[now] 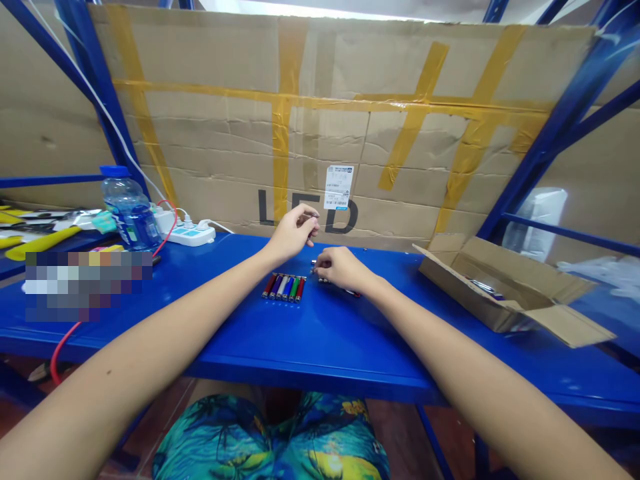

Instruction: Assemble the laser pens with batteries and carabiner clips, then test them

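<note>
A row of several small coloured lighters (285, 287) lies side by side on the blue table (320, 333). My left hand (294, 232) is raised above and behind that row, its fingers pinched on a small item too small to name. Just right of the row, my right hand (339, 267) rests on the table with fingers closed over a few more small metal-tipped pieces (350, 291), partly hidden under it.
An open cardboard box (505, 287) lies at the right. A water bottle (130, 210) and a white power strip (187, 233) with a red cable stand at the left. Taped cardboard (325, 127) walls the back, between blue rack posts.
</note>
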The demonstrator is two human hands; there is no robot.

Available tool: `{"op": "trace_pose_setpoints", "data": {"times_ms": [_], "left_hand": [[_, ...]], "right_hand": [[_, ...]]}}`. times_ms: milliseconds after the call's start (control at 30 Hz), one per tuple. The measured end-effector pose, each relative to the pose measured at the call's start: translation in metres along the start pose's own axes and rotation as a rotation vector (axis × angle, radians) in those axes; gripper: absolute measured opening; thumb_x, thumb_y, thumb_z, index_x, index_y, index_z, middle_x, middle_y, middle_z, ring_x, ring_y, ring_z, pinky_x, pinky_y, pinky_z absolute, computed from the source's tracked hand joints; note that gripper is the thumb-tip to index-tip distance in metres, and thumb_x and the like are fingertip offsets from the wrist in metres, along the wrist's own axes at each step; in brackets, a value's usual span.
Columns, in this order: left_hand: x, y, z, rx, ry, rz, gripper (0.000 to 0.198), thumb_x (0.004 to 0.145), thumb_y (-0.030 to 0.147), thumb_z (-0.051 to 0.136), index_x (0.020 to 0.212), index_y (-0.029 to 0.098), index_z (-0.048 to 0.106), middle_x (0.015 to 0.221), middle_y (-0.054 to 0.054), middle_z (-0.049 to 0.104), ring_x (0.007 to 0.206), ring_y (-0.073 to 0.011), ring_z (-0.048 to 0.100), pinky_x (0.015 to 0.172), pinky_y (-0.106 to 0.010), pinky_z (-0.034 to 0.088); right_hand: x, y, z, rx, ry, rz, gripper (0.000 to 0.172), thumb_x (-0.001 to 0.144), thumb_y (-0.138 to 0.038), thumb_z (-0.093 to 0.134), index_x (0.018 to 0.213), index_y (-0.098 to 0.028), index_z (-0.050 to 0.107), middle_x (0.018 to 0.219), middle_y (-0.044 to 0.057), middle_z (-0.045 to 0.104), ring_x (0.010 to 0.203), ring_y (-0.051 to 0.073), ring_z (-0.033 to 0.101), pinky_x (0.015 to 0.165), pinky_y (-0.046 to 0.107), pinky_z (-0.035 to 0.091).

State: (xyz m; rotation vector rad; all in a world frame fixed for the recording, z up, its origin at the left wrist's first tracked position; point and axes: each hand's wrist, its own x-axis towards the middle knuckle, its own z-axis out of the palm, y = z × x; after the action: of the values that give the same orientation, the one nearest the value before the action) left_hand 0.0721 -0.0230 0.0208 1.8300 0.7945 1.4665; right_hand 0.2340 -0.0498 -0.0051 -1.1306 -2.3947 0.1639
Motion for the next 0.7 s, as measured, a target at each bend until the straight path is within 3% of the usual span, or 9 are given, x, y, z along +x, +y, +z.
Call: {"op": "trace_pose_setpoints", "data": {"times_ms": [133, 267, 500, 700], "left_hand": [[-0.003, -0.002, 0.001, 0.116, -0.09, 0.018, 0.009, 0.087, 0.017, 0.054, 0.095, 0.016, 0.057, 0.075, -0.003, 0.059, 0.069, -0.0125, 0.057, 0.055, -0.024, 0.05], [-0.01, -0.005, 0.005, 0.333, -0.198, 0.102, 0.01, 0.084, 0.019, 0.059, 0.093, 0.015, 0.062, 0.087, -0.004, 0.066, 0.08, -0.0143, 0.059, 0.074, -0.031, 0.05], [-0.023, -0.004, 0.014, 0.569, -0.312, 0.229, 0.013, 0.089, 0.023, 0.053, 0.096, 0.017, 0.061, 0.09, -0.004, 0.068, 0.08, -0.0156, 0.059, 0.073, -0.03, 0.045], [-0.025, -0.001, 0.013, 0.714, -0.328, 0.423, 0.013, 0.092, 0.019, 0.047, 0.1, 0.017, 0.057, 0.096, -0.007, 0.065, 0.089, -0.0176, 0.059, 0.078, -0.032, 0.045]], "right_hand": [[-0.009, 0.014, -0.024, 0.256, 0.193, 0.108, 0.013, 0.076, -0.018, 0.06, 0.076, -0.016, 0.073, 0.074, 0.005, 0.071, 0.07, 0.017, 0.061, 0.066, 0.028, 0.043], [-0.017, 0.026, -0.039, 0.454, 0.363, 0.17, 0.016, 0.074, -0.03, 0.065, 0.075, -0.015, 0.071, 0.069, 0.004, 0.068, 0.064, 0.016, 0.056, 0.063, 0.03, 0.043], [-0.018, 0.021, -0.031, 0.44, 0.328, 0.125, 0.013, 0.072, -0.028, 0.062, 0.069, -0.016, 0.067, 0.058, -0.001, 0.058, 0.057, 0.013, 0.048, 0.056, 0.028, 0.037], [-0.02, 0.015, -0.034, 0.558, 0.26, 0.16, 0.009, 0.07, -0.023, 0.059, 0.065, -0.016, 0.062, 0.055, -0.001, 0.057, 0.054, 0.012, 0.05, 0.056, 0.028, 0.04]]}}
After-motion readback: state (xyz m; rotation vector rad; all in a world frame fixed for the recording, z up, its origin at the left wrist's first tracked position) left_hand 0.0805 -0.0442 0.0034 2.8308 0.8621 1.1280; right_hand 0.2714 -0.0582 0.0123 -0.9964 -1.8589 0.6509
